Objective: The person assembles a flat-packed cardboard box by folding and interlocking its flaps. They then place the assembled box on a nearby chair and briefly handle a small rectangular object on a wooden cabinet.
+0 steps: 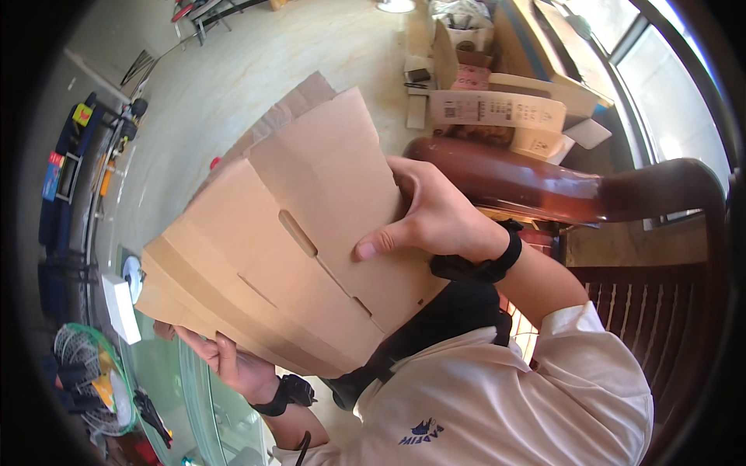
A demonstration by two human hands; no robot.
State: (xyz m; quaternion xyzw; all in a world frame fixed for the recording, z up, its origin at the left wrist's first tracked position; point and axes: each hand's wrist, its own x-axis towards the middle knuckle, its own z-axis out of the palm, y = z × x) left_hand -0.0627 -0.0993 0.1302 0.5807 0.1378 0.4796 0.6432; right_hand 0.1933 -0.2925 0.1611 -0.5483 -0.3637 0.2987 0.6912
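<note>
A brown cardboard box (264, 210), partly flattened and plain on the side toward me, is held up at a slant before my body. It shows a long hand slot, thin slits and crease lines, and a loose flap stands along its far upper edge. My right hand (443, 213) grips the right edge, thumb flat on the face and fingers hidden behind. Under the lower left edge, my left hand (237, 371) supports the box with bent fingers, partly covered by it. Each wrist wears a black band.
A dark wooden chair (521, 182) stands close on the right. Beyond it are opened printed cartons (497, 109) by a window. A glass-topped table (194, 419) lies at lower left, near a wire basket (89, 380) with a green rim. Pale floor (311, 46) stretches ahead.
</note>
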